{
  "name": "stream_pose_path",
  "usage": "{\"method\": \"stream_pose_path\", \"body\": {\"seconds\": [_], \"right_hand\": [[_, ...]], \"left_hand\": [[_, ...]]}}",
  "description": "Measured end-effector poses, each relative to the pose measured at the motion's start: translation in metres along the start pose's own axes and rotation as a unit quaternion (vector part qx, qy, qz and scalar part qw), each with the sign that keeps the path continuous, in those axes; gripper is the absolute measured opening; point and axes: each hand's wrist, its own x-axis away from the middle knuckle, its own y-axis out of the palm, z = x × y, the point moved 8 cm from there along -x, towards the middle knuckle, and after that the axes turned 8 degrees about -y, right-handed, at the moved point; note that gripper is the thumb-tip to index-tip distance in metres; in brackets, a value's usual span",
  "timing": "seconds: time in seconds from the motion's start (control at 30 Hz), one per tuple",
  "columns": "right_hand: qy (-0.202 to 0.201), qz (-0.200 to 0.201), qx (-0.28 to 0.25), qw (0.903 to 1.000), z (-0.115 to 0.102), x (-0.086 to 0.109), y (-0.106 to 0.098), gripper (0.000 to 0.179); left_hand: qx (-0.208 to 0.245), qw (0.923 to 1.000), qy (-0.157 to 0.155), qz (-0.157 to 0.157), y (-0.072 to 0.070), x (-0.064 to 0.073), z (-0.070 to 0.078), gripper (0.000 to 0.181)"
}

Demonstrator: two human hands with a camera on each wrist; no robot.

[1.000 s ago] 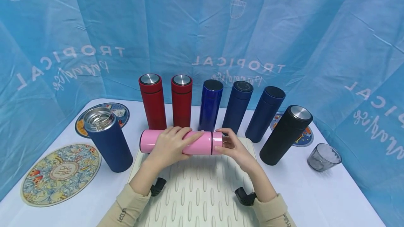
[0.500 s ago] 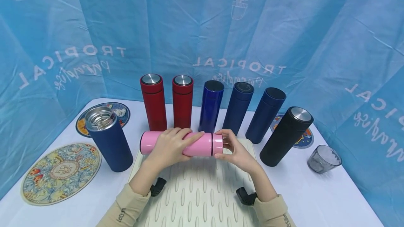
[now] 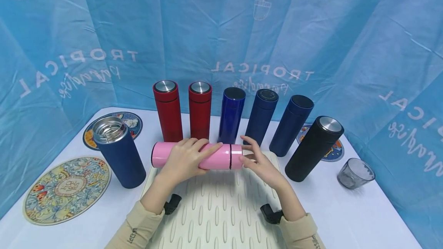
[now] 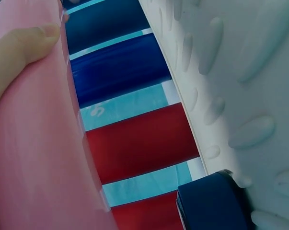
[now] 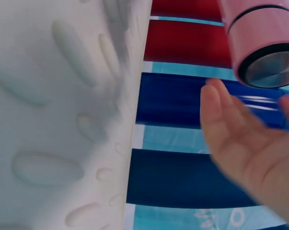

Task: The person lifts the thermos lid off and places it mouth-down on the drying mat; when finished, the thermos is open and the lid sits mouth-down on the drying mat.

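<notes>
Can read "TROPICAL Paradise", reversed, on the blue curtain point(image 3: 207, 18) running from far left to far right behind the pink flask point(image 3: 215, 161). Far left of that flask, cannot make out the small characters amid a floral mat point(image 3: 67, 191). Next see a smaller mat point(image 3: 135, 122), then an open navy flask point(image 3: 124, 160) with bare metal at the mouth. Can read "Let's" on the left sleeve point(image 3: 140, 222), in front of the pink flask. Find the left grip point(image 3: 185, 160) curled around the pink flask, holding it level above a pale bumpy mat point(image 3: 216, 210). Behind the pink flask, see two red flasks point(image 3: 200, 116), a glossy blue flask point(image 3: 230, 120) and two matt navy flasks point(image 3: 290, 128). At its lid end, see the right grip point(image 3: 261, 166), fingers apart, close beside the lid. Right of the pink flask, see a black flask point(image 3: 309, 153) and a smoky glass point(image 3: 354, 176) on the white-covered bench point(image 3: 373, 218).
</notes>
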Motion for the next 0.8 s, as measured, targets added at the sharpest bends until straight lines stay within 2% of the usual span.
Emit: {"method": "stream_pose_path", "body": {"seconds": [0.13, 0.27, 0.53, 0.8], "right_hand": [[0.061, 0.024, 0.019, 0.9977, 0.008, 0.002, -0.005, 0.051], [0.086, 0.015, 0.026, 0.9959, 0.012, 0.002, -0.004, 0.052], [0.068, -0.017, -0.034, 0.9969, 0.013, 0.002, -0.002, 0.053], [0.062, -0.02, -0.051, 0.9965, 0.014, 0.002, -0.004, 0.057]], "left_hand": [[-0.002, 1.0, -0.002, -0.007, 0.001, 0.0, -0.001, 0.083], [-0.001, 0.9999, 0.001, -0.013, 0.001, 0.0, 0.0, 0.083], [-0.001, 0.9999, 0.012, -0.006, 0.002, 0.001, 0.004, 0.081], [0.002, 0.9999, 0.01, -0.01, 0.001, 0.001, 0.005, 0.083]]}}
